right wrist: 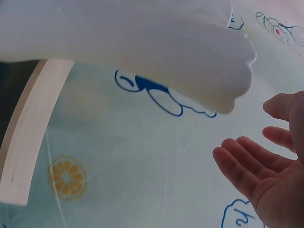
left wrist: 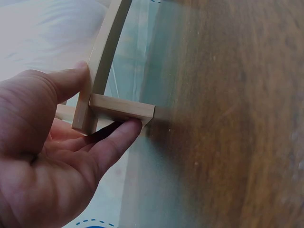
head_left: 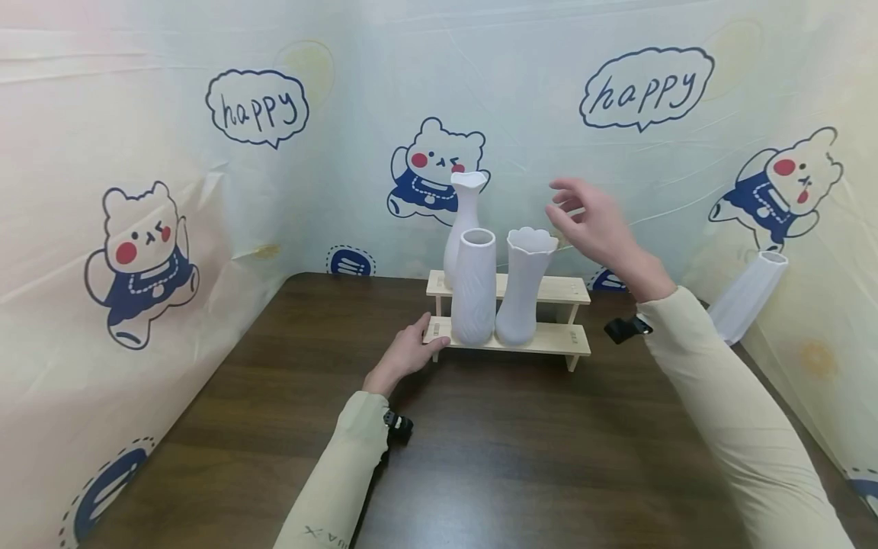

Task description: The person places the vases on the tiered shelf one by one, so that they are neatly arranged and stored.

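Observation:
A two-tier wooden stand (head_left: 559, 339) holds three white vases. The textured vase (head_left: 473, 297) and the scalloped-rim vase (head_left: 523, 282) stand on its lower tier. The narrow-necked vase (head_left: 466, 210) is on the upper tier, partly hidden behind the textured one. My left hand (head_left: 409, 349) grips the stand's left end; the left wrist view shows thumb on top and fingers beneath the shelf board (left wrist: 107, 61). Up and right of the scalloped vase, my right hand (head_left: 595, 225) hangs in the air with loosely bent fingers. In the right wrist view a gap separates that hand from the scalloped rim (right wrist: 242, 71).
At the table's right side another white vase (head_left: 749, 297) is visible, its lower part hidden behind my right sleeve (head_left: 727, 404). A printed cloth (head_left: 535, 91) surrounds the brown table (head_left: 507, 457) at the back and sides.

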`<state>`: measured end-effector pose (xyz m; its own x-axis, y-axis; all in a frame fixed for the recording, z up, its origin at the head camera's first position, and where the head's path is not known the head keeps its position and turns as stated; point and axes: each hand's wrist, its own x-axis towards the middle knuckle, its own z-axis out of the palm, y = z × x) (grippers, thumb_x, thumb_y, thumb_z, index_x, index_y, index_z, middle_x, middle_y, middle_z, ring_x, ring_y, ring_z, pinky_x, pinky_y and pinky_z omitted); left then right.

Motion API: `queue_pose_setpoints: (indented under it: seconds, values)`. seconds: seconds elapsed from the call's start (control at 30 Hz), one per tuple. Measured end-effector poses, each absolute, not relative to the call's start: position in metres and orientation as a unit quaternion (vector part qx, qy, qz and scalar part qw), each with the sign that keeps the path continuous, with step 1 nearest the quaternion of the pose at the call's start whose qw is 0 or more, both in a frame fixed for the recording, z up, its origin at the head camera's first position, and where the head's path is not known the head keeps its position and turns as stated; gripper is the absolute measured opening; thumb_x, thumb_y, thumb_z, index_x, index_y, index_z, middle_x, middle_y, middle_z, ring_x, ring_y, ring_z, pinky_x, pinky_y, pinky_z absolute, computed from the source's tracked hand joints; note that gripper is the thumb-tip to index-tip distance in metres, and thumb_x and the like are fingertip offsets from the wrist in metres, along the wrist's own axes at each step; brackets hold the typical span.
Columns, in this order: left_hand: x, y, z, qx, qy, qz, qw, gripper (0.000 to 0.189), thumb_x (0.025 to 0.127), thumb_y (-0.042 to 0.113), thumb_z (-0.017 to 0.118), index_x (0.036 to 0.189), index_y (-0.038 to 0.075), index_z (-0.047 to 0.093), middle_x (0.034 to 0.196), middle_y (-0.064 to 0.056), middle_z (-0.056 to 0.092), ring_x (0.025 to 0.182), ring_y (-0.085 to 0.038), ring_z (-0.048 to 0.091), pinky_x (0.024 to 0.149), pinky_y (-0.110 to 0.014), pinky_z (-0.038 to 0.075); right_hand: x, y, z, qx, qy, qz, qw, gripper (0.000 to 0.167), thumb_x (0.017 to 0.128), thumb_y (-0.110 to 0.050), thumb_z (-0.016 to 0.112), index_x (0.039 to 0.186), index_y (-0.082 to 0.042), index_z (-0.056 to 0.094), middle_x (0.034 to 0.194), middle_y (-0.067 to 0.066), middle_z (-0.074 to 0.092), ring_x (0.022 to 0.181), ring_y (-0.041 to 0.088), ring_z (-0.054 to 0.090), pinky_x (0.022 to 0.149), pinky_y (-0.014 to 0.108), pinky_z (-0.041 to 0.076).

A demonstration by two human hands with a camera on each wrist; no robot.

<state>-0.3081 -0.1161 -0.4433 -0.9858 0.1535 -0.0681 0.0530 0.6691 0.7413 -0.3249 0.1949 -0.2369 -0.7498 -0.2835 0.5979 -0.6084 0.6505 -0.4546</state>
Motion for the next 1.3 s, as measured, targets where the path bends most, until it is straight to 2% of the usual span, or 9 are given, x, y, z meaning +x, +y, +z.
queue_pose_setpoints:
  seconds: [0.17, 0.27, 0.37, 0.43, 0.6, 0.97, 1.3]
  values:
    - [-0.307, -0.116, -0.444, 0.057, 0.911, 0.404, 0.061, 0.083, 0.095, 0.045, 0.062, 0.157, 0.008, 0.021, 0.158, -0.017, 0.035, 0.138, -0.03, 0.044, 0.114, -0.051, 0.035, -0.32, 0.215, -0.245, 0.243, -0.878, 0.309, 0.274, 0.04, 0.098, -0.019, 0.058, 0.133, 0.0, 0.054, 0.117, 0.024, 0.065, 0.102, 0.035, 0.064, 0.088, 0.051, 0.054]
    - [-0.307, -0.115, -0.443, 0.058, 0.912, 0.402, 0.057, 0.083, 0.095, 0.044, 0.062, 0.157, 0.008, 0.021, 0.157, -0.017, 0.036, 0.137, -0.03, 0.045, 0.113, -0.051, 0.036, -0.316, 0.228, -0.249, 0.236, -0.876, 0.301, 0.293, 0.039, 0.098, -0.018, 0.058, 0.133, 0.0, 0.054, 0.117, 0.024, 0.065, 0.1, 0.034, 0.065, 0.086, 0.029, 0.055]
    - [-0.308, -0.115, -0.444, 0.06, 0.914, 0.397, 0.056, 0.083, 0.095, 0.044, 0.062, 0.157, 0.008, 0.021, 0.157, -0.017, 0.036, 0.137, -0.03, 0.046, 0.113, -0.05, 0.036, -0.313, 0.24, -0.253, 0.237, -0.87, 0.296, 0.316, 0.038, 0.097, -0.015, 0.059, 0.131, 0.002, 0.055, 0.115, 0.025, 0.066, 0.098, 0.034, 0.065, 0.079, 0.006, 0.044]
    - [-0.308, -0.115, -0.443, 0.06, 0.915, 0.396, 0.057, 0.083, 0.095, 0.045, 0.062, 0.157, 0.009, 0.021, 0.157, -0.017, 0.036, 0.137, -0.029, 0.046, 0.113, -0.05, 0.036, -0.311, 0.248, -0.255, 0.236, -0.864, 0.295, 0.332, 0.037, 0.096, -0.012, 0.06, 0.13, 0.003, 0.056, 0.115, 0.026, 0.066, 0.096, 0.035, 0.065, 0.076, -0.002, 0.036]
    - [-0.308, -0.115, -0.443, 0.057, 0.912, 0.401, 0.058, 0.083, 0.094, 0.044, 0.062, 0.157, 0.009, 0.021, 0.157, -0.016, 0.036, 0.134, -0.029, 0.047, 0.114, -0.05, 0.036, -0.306, 0.268, -0.26, 0.22, -0.862, 0.289, 0.355, 0.038, 0.095, -0.011, 0.061, 0.13, 0.003, 0.056, 0.115, 0.027, 0.066, 0.096, 0.039, 0.065, 0.075, -0.004, 0.034]
    - [-0.308, -0.116, -0.446, 0.047, 0.909, 0.408, 0.067, 0.084, 0.094, 0.045, 0.062, 0.157, 0.01, 0.02, 0.16, -0.015, 0.031, 0.139, -0.03, 0.042, 0.115, -0.052, 0.033, -0.298, 0.311, -0.27, 0.154, -0.888, 0.276, 0.333, 0.042, 0.097, -0.019, 0.059, 0.134, 0.001, 0.054, 0.12, 0.028, 0.063, 0.103, 0.042, 0.062, 0.073, -0.006, 0.03]
    - [-0.307, -0.116, -0.444, 0.045, 0.908, 0.411, 0.069, 0.084, 0.094, 0.045, 0.062, 0.157, 0.011, 0.02, 0.159, -0.015, 0.033, 0.132, -0.028, 0.047, 0.114, -0.051, 0.034, -0.296, 0.351, -0.282, 0.113, -0.903, 0.24, 0.339, 0.042, 0.097, -0.019, 0.057, 0.131, 0.004, 0.055, 0.12, 0.032, 0.061, 0.101, 0.045, 0.061, 0.069, -0.007, 0.024]
